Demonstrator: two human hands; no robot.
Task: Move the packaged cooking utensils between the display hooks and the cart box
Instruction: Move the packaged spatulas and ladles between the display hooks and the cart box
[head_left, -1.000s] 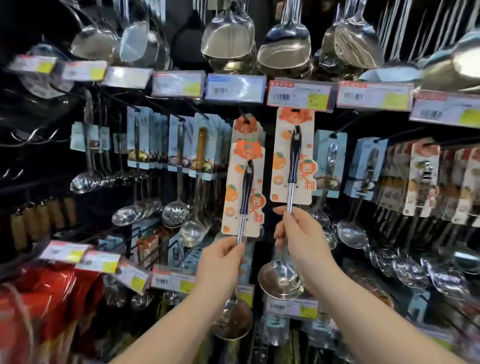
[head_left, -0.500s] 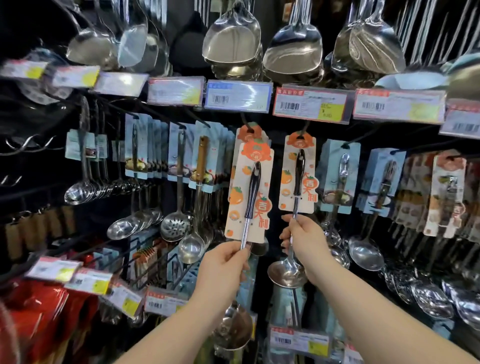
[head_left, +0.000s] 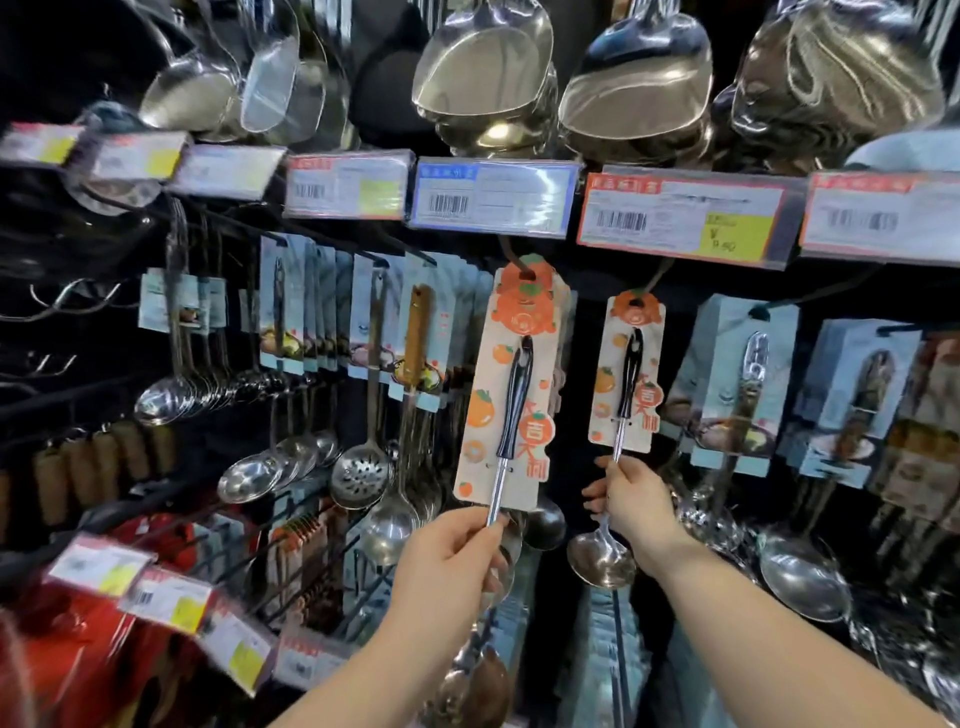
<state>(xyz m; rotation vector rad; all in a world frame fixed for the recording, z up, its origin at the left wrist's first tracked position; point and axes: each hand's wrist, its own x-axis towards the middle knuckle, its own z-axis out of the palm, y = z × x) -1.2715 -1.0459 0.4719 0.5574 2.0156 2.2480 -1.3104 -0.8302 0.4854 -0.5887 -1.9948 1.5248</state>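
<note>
- The left hand (head_left: 447, 566), low in the centre of the frame, is closed round the bare steel shaft of the left utensil (head_left: 513, 395), pinching it just under its orange card. That shaft is thin and slick. If it twists in the fingers, I think the heavy end hanging at the bottom centre swings into the racks below.
- The right hand (head_left: 636, 506), a little right of centre, is curled round the shaft of the right ladle (head_left: 628, 374) in the same way. Its bowl (head_left: 600, 564) hangs just beside the wrist and could knock the neighbouring spoons.
- Both are gripped well below the card, so neither hand steers the punched hole directly. A tilt could make the card catch or tear.
- The left utensil's card sits at the left hook (head_left: 508, 248), in front of a stack of matching cards. A pull outward could drag those along.
- The right ladle's card hangs at the right hook (head_left: 655, 275). I cannot tell whether its hole is fully seated, and letting go early might drop it.
- The blue-carded ladles (head_left: 737, 384) at the right hang close and could get snagged.
- The price tags (head_left: 685, 215) overhang both hooks, so lifting too high would bump them.
- The cart box is out of view, so reaching for it means turning away blind.
</note>
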